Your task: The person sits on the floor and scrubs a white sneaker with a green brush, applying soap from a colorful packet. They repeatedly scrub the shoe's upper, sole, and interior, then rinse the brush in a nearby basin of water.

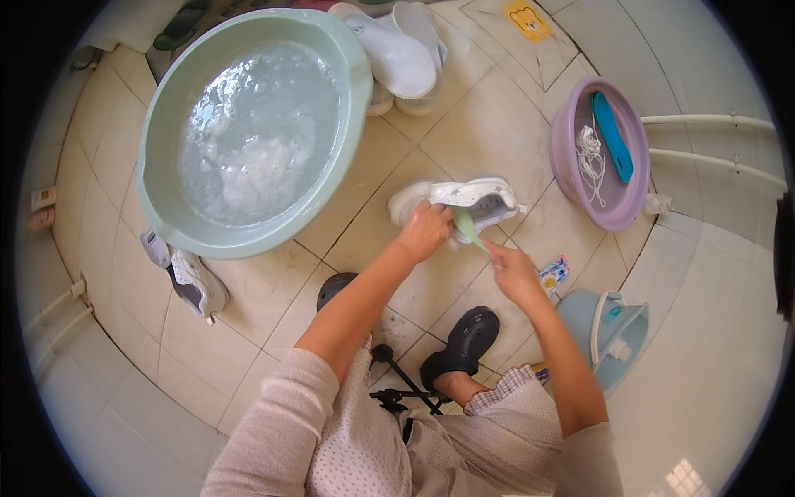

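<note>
A white sneaker (407, 197) with star shapes on its side lies on the tiled floor in front of me, its opening toward the right. My left hand (429, 230) grips its near side, fingers closed at the edge of the upper. In my right hand (515, 273) is the thin handle of a light green brush (467, 224). The brush's broad head rests against the sneaker next to my left fingers; its bristles are hidden. The other white sneaker (199, 282) lies on its side at the left, below a large green basin (360, 79) of sudsy water.
White slippers (393, 54) stand beside the green basin. A purple basin (563, 137) at the right holds white laces (591, 161) and a blue insole (611, 137). Near my right forearm are a blue-grey bucket (580, 315) and a colourful packet (553, 275). Black clogs (464, 344) are on my feet.
</note>
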Demonstrator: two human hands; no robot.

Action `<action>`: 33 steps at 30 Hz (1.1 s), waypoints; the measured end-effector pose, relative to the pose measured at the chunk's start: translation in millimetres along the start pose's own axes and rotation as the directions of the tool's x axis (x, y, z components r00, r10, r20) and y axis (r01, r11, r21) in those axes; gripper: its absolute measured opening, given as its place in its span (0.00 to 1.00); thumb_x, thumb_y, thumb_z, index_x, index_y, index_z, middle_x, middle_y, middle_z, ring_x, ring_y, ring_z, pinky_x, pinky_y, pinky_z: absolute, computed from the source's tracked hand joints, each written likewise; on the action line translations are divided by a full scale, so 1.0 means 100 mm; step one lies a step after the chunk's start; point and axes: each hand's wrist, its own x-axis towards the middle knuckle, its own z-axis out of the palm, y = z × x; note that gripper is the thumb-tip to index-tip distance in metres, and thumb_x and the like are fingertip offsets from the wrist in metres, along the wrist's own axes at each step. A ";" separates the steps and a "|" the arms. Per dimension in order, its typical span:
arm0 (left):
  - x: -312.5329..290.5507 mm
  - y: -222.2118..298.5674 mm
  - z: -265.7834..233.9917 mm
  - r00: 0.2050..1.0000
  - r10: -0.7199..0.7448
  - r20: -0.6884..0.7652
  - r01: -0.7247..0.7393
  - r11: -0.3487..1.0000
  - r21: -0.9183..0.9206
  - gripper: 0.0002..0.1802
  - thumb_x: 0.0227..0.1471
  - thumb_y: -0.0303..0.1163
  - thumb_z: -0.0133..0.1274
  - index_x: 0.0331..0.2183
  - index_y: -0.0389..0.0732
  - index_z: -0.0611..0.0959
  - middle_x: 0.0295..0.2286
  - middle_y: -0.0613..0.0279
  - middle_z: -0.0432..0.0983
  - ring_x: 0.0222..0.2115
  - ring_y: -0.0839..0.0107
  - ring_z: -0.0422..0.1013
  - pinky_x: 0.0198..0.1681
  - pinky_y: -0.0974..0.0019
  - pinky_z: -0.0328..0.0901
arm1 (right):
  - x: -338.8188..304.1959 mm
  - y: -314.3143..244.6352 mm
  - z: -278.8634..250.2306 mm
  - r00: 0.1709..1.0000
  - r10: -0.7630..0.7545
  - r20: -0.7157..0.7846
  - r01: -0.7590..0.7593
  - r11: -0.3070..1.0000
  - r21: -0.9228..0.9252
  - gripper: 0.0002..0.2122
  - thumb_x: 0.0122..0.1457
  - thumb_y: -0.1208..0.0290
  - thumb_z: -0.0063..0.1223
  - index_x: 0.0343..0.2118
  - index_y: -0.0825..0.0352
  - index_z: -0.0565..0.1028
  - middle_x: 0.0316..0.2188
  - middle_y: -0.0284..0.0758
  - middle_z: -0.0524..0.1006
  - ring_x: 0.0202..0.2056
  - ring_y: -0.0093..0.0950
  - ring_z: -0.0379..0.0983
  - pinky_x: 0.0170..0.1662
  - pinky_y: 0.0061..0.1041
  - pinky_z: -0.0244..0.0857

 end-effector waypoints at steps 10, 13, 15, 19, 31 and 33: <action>0.10 0.16 0.00 0.962 -0.005 0.274 -0.041 0.986 0.162 0.05 0.41 0.31 0.51 0.21 0.49 0.81 0.22 0.67 0.75 0.25 0.72 0.73 0.26 0.64 0.60 | -0.23 -0.16 0.18 0.998 0.056 -0.019 -0.056 0.998 -0.012 0.19 0.47 0.76 0.48 0.45 0.62 0.73 0.23 0.48 0.74 0.26 0.42 0.73 0.28 0.40 0.66; 0.03 0.09 0.04 0.989 -0.010 0.146 -0.012 0.989 0.150 0.05 0.40 0.31 0.50 0.20 0.48 0.81 0.21 0.67 0.75 0.23 0.72 0.73 0.25 0.65 0.60 | -0.14 -0.01 -0.10 0.995 0.080 -0.052 -0.089 0.975 -0.202 0.18 0.47 0.76 0.48 0.44 0.61 0.74 0.22 0.48 0.74 0.27 0.43 0.73 0.30 0.41 0.66; 0.01 0.12 0.02 0.995 -0.001 0.101 -0.015 0.987 0.162 0.05 0.40 0.31 0.51 0.19 0.49 0.81 0.21 0.67 0.75 0.23 0.72 0.73 0.25 0.65 0.60 | -0.08 -0.05 -0.31 0.987 0.129 -0.101 -0.157 0.919 -0.361 0.18 0.46 0.77 0.49 0.43 0.62 0.74 0.22 0.47 0.74 0.27 0.43 0.73 0.31 0.42 0.66; 0.26 0.18 -0.35 0.979 -0.008 0.205 -0.026 0.986 0.163 0.06 0.40 0.32 0.51 0.19 0.49 0.82 0.22 0.67 0.76 0.24 0.72 0.73 0.25 0.65 0.61 | -0.18 -0.08 -0.13 0.991 0.103 -0.083 -0.118 0.971 -0.206 0.17 0.48 0.76 0.48 0.44 0.62 0.74 0.22 0.46 0.75 0.27 0.43 0.73 0.31 0.41 0.66; 0.39 0.25 -0.78 0.955 0.020 0.297 -0.153 0.889 0.432 0.05 0.41 0.34 0.52 0.22 0.52 0.83 0.21 0.72 0.76 0.25 0.73 0.71 0.27 0.64 0.57 | -0.04 -0.04 -0.44 0.997 0.077 -0.010 -0.076 0.931 -0.358 0.14 0.53 0.74 0.46 0.43 0.60 0.75 0.25 0.49 0.75 0.27 0.45 0.72 0.34 0.42 0.65; 0.45 0.16 -0.78 0.975 0.068 0.212 -0.177 0.814 0.554 0.05 0.40 0.35 0.52 0.22 0.53 0.83 0.23 0.74 0.74 0.28 0.75 0.70 0.35 0.63 0.57 | -0.10 0.10 -0.28 0.995 0.074 -0.073 -0.085 0.982 -0.168 0.14 0.53 0.73 0.46 0.43 0.59 0.75 0.25 0.49 0.75 0.28 0.45 0.72 0.34 0.41 0.65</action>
